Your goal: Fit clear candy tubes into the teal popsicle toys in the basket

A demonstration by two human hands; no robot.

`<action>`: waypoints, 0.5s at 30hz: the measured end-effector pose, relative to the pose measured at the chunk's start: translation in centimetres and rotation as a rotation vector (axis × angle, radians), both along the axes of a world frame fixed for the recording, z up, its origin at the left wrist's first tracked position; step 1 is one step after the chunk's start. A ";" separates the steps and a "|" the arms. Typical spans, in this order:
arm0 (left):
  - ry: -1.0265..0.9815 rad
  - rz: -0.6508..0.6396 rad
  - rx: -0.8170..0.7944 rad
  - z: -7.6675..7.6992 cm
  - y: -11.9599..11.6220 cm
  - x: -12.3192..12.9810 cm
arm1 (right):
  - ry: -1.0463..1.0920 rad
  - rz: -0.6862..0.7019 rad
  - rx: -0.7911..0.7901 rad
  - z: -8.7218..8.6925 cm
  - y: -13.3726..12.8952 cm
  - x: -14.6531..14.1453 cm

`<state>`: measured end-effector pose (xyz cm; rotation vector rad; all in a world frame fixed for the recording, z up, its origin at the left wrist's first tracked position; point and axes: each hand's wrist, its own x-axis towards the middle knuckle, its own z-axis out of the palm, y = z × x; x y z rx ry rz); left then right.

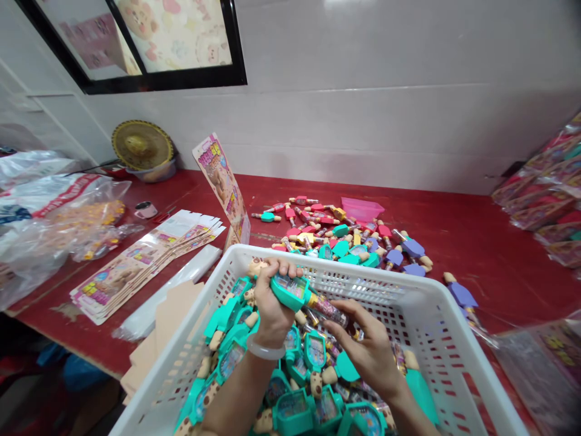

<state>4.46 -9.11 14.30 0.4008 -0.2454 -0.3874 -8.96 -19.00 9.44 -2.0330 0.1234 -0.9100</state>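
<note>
My left hand (271,306) is wrapped round a teal toy (290,290) with a clear window, held tilted above a white plastic basket (411,297). A beige spotted animal head sticks out beyond my fingers. From the toy's other end, past a yellow collar, runs a clear tube (327,309) filled with small colourful pieces. My right hand (370,342) grips that tube near its far end between thumb and fingers. Inside the basket, under both hands, lie many similar teal toys (293,409) in a loose heap.
Red, teal, yellow and purple toys (340,232) lie behind the basket on the red table (454,242), beside a pink tray (362,209). Printed cards (136,260), an upright card (224,181), cardboard pieces (175,309) and plastic bags (59,212) are left. Packaged goods (544,188) hang right.
</note>
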 end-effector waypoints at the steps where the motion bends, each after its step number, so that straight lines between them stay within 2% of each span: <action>1: 0.000 0.004 0.002 0.0 0.0 0.0 | 0.001 -0.001 -0.001 0.0 0.0 0.0; 15: 0.004 -0.009 -0.009 -0.1 0.1 0.0 | -0.014 0.005 -0.012 0.0 0.1 0.0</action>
